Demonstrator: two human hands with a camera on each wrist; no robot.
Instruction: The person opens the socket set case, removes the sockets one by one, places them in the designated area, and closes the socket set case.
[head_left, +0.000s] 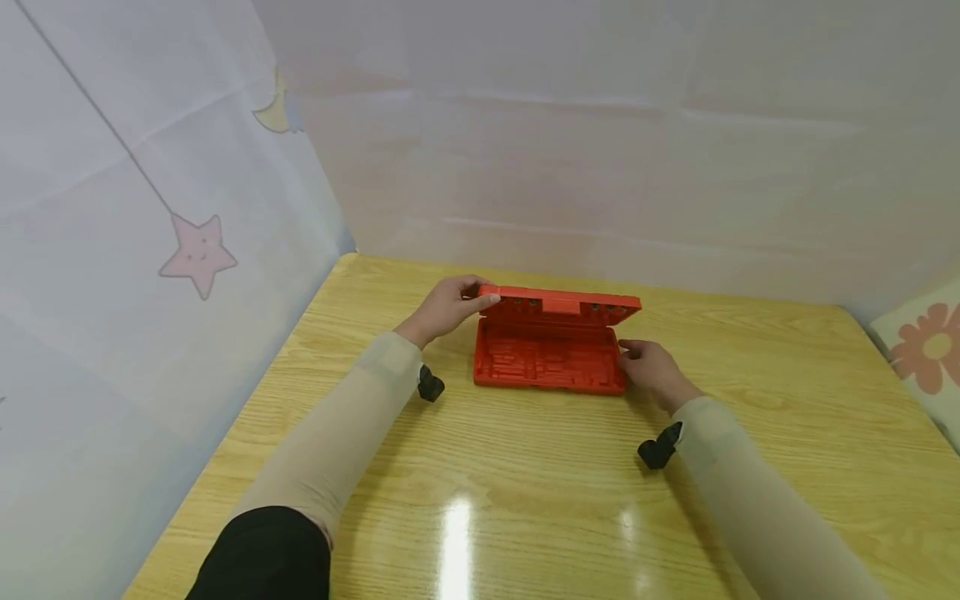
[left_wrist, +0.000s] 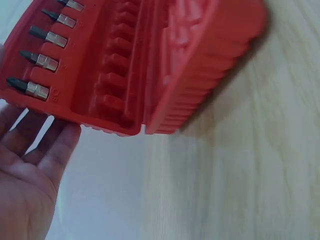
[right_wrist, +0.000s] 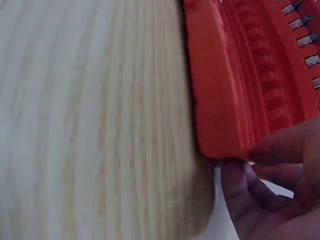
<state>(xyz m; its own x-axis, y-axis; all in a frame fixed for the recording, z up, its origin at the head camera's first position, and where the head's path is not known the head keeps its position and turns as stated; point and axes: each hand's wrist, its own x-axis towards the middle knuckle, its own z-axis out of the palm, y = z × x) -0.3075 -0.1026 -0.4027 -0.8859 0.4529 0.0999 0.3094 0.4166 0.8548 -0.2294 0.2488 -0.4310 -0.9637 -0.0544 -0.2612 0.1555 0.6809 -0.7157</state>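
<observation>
A red plastic bit case (head_left: 551, 386) lies on the table in the head view, its hinged lid (head_left: 525, 293) raised partway. The moulded slots of the base hold no visible tools. In the left wrist view, several metal screwdriver bits (left_wrist: 46, 61) sit in a row inside the lid. My left hand (head_left: 444, 310) grips the lid's left end, thumb on the front edge and fingers behind. At the base's right end, my right hand (head_left: 654, 371) pinches the side wall between thumb and fingers. The right wrist view shows those fingers (right_wrist: 237, 187) at the corner of the case.
The wood-grain table (head_left: 480, 467) extends around the case on every side. A pale cloth backdrop (head_left: 525, 150) rises behind and to the left, with a pink star (head_left: 198, 252) printed on it. Each wrist wears a small black camera (head_left: 430, 384).
</observation>
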